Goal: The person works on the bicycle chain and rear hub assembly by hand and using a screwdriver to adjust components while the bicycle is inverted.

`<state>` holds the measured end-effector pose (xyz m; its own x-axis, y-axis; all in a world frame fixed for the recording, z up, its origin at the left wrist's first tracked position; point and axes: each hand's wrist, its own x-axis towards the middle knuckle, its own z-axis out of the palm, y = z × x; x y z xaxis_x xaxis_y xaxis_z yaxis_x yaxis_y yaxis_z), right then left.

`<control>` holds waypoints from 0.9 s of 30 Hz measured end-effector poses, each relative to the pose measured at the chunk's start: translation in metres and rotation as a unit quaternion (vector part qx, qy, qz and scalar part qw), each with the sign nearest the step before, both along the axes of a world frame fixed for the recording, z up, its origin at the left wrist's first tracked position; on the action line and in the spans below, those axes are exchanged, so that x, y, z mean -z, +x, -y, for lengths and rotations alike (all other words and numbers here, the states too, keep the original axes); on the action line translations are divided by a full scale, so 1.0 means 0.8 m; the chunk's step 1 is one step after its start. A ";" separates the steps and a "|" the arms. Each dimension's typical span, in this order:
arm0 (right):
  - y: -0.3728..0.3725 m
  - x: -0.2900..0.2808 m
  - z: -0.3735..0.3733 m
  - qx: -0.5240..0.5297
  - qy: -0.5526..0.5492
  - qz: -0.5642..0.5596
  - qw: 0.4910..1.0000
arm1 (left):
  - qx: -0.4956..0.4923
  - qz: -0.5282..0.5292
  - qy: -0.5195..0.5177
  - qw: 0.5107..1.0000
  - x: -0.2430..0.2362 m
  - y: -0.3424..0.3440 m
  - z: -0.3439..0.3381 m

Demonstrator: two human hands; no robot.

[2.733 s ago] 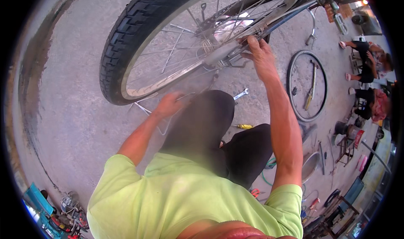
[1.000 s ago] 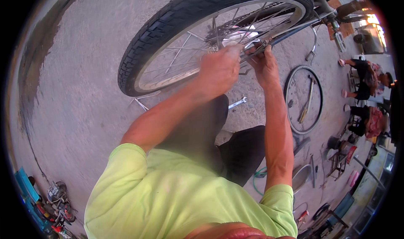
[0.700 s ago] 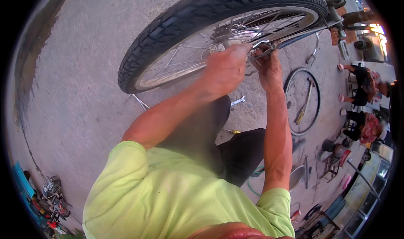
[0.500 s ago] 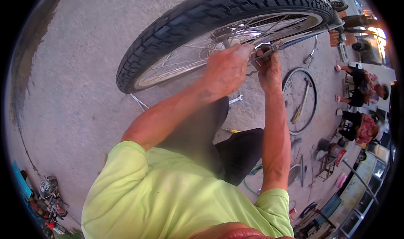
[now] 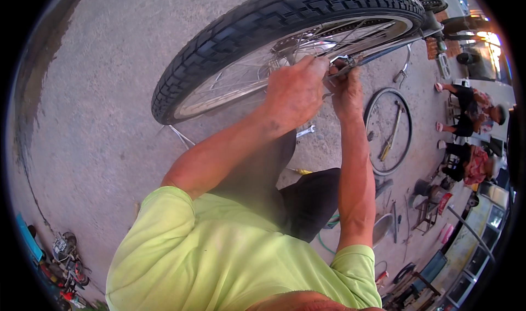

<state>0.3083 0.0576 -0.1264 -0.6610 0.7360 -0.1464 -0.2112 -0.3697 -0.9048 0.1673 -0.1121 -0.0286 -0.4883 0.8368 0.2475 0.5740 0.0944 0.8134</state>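
Note:
A bicycle wheel with a black knobbly tyre (image 5: 230, 34) leans across the upper middle of the view, part of the bicycle behind it. My left hand (image 5: 296, 92) is closed beside the spokes near the hub, its fingertips mostly turned away from view. Close to it on the right, my right hand (image 5: 348, 94) has thumb and fingers bent around a small metal part (image 5: 341, 64) at the frame end by the hub. The exact kind of that part is hard to make out. The left fingertips meet the same spot, and what they grip is hidden.
An open-end wrench (image 5: 306, 131) lies on the concrete beyond my knees. Right of my forearm is a loose wheel rim (image 5: 408, 130) with a yellow-handled tool (image 5: 390, 141) inside it. Two seated people (image 5: 474, 160) are farther right, near a parked vehicle (image 5: 471, 256).
The view has shifted slightly. My right hand's fingers have curled in closer around the metal part; the left hand stays nearly in place.

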 end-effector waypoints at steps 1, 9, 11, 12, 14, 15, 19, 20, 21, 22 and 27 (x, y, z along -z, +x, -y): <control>0.001 0.002 -0.001 0.000 -0.001 0.000 1.000 | 0.000 0.000 -0.009 1.000 -0.001 0.001 -0.001; -0.004 0.003 0.002 0.012 0.003 0.002 1.000 | 0.013 0.015 -0.023 1.000 0.007 0.000 -0.008; -0.005 0.003 0.002 0.008 0.004 -0.004 1.000 | 0.025 0.013 -0.050 0.998 0.001 -0.002 -0.010; -0.004 0.002 0.003 0.005 0.008 -0.009 1.000 | 0.034 0.009 -0.070 0.997 -0.006 -0.004 -0.011; -0.001 0.002 0.002 0.004 0.012 -0.012 1.000 | 0.051 -0.009 -0.108 0.993 -0.012 -0.002 -0.014; -0.002 0.002 0.002 0.006 0.011 -0.013 1.000 | 0.057 -0.027 -0.126 0.990 -0.015 -0.002 -0.016; -0.010 -0.005 0.008 0.011 0.015 0.025 0.999 | 0.028 -0.048 -0.116 0.992 -0.017 0.008 -0.017; -0.011 -0.005 0.008 0.011 0.016 0.027 0.999 | 0.026 -0.055 -0.121 0.991 -0.019 0.010 -0.018; -0.012 -0.004 0.007 0.013 0.015 0.028 0.999 | 0.025 -0.062 -0.127 0.990 -0.020 0.011 -0.022; -0.011 -0.003 0.005 0.015 0.015 0.029 0.999 | 0.025 -0.069 -0.132 0.988 -0.021 0.013 -0.027; -0.009 0.001 0.002 0.004 0.026 0.025 0.999 | 0.024 -0.088 -0.206 0.974 -0.040 0.022 -0.044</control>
